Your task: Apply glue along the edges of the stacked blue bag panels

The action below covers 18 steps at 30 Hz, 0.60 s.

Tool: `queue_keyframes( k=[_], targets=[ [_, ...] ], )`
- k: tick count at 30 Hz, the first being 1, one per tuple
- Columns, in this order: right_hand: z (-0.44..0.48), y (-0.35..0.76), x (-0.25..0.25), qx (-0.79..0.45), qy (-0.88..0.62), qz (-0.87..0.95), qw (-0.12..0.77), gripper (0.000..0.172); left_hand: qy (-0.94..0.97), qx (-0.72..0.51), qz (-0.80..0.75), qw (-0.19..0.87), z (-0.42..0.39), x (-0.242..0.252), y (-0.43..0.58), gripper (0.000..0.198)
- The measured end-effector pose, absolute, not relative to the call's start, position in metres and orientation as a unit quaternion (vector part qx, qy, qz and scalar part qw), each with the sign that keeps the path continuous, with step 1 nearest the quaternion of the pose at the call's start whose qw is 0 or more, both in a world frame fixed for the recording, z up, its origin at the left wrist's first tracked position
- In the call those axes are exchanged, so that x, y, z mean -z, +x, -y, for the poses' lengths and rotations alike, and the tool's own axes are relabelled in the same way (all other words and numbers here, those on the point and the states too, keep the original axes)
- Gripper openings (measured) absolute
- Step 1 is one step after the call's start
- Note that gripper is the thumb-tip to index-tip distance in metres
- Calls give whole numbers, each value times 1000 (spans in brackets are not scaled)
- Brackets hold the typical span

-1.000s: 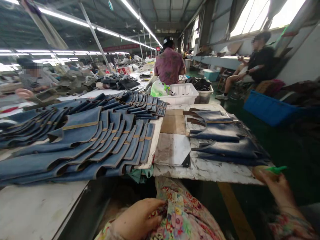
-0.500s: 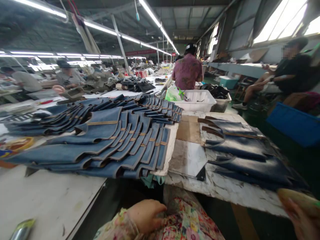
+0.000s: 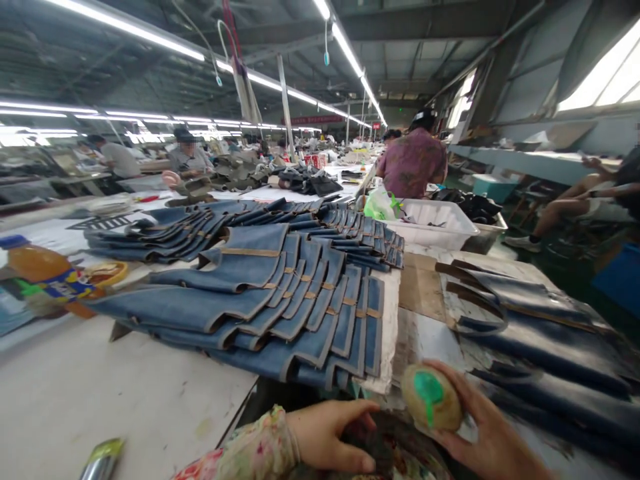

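In my right hand (image 3: 483, 420) is a rounded tan object (image 3: 447, 407) with a bright green patch on its face; its kind I cannot make out. The fingers curl round its right side, above the near edge of the right-hand table. My left hand (image 3: 333, 430) is just left of it, empty, thumb and fingers apart, in front of my lap. Beyond both hands, overlapping blue pieces with grey-bound edges and tan straps (image 3: 300, 300) lie fanned out on the table. Dark blue glossy pieces (image 3: 545, 333) lie to the right of my right hand.
An orange drink bottle (image 3: 43, 267) and a yellow round container (image 3: 107, 273) stand at left. A metallic can (image 3: 103, 460) is at the near left. White bins (image 3: 435, 227) stand behind the right table, near a person in a purple shirt (image 3: 413, 160). Other people sit farther off.
My right hand has come in from the far right with the tan object, toward my left hand. My left hand has lifted off my lap and opened. The view has turned left.
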State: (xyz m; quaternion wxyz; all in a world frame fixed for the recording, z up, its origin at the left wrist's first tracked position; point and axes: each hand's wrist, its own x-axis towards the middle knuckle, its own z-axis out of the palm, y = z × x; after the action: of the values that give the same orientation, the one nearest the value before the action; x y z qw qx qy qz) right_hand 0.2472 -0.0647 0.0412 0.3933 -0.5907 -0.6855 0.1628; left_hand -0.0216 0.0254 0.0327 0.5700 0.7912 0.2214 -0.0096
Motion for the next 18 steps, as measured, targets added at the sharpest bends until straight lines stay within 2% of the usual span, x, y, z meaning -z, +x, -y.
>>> queue_keyframes(
  k=[4,7,10,13,18],
  targets=[
    [43,197,-70,-108,-468,813,328,66,681,-141,-81,714,-24,-52,-26,68],
    [32,182,-78,-58,-434,831,344,75,603,-211,-53,768,-24,-67,-28,72],
    [31,175,-70,-46,-439,811,384,82,571,-226,-52,787,-24,-74,-30,76],
    [38,166,-54,-126,-456,767,433,85,551,-238,-40,799,-22,-72,-29,79],
    [51,150,-37,-359,-472,645,482,82,541,-217,-45,812,-15,-70,-28,76]
  ],
)
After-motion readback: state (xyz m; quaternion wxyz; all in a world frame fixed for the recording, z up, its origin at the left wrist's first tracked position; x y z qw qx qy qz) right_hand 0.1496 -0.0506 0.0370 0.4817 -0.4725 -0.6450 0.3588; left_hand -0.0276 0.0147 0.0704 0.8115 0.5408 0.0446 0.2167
